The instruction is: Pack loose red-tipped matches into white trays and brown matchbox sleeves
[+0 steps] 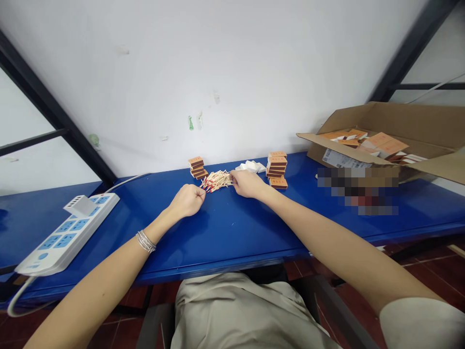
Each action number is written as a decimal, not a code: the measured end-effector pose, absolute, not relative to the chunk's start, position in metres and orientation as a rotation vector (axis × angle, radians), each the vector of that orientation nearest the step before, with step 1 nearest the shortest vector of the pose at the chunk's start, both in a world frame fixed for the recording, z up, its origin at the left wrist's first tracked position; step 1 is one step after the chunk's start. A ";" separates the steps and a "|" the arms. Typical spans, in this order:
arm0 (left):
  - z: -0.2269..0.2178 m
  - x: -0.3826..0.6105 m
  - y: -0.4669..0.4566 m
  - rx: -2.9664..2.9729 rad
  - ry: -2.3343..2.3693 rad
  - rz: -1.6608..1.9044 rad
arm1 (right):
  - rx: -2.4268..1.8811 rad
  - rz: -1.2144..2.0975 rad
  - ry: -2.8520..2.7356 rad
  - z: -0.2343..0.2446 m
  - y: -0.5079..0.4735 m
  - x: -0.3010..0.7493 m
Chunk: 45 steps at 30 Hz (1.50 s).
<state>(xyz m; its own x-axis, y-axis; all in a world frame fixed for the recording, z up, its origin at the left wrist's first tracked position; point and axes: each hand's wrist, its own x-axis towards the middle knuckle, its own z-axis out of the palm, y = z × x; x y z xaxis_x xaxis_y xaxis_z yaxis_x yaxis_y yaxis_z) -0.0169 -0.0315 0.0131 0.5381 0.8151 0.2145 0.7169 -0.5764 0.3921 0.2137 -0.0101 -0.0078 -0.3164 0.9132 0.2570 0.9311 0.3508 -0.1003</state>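
Note:
A loose pile of matches (217,180) with red heads lies on the blue table. My left hand (189,199) is closed at the pile's near left edge, and whatever its curled fingers hold is hidden. At the right edge of the pile, my right hand (247,183) pinches with thumb and fingers among the match ends. Behind the pile on the left is a short stack of orange and brown matchboxes (196,167). A taller, uneven stack of matchboxes (276,165) stands just right of my right hand. Crumpled white paper (251,167) lies behind that hand.
An open cardboard box (347,157) holding several matchboxes (385,144) sits at the right, with a blurred patch before it. A white power strip (74,232) with a plugged-in adapter (80,206) lies at the left. A white wall rises behind the blue table (232,232).

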 end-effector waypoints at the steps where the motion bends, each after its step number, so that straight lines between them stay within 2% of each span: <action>1: 0.014 -0.017 -0.032 2.527 1.286 0.542 | -1.645 -0.087 -2.343 -0.008 -0.010 0.213; 11: 0.014 -0.017 -0.031 2.493 1.309 0.547 | -1.603 0.015 -2.281 -0.012 -0.006 0.212; 24: 0.012 -0.018 -0.029 2.494 1.275 0.564 | -1.598 -0.100 -2.347 -0.014 -0.006 0.211; 45: 0.012 -0.019 -0.027 2.488 1.250 0.554 | -1.619 -0.095 -2.397 -0.011 -0.009 0.209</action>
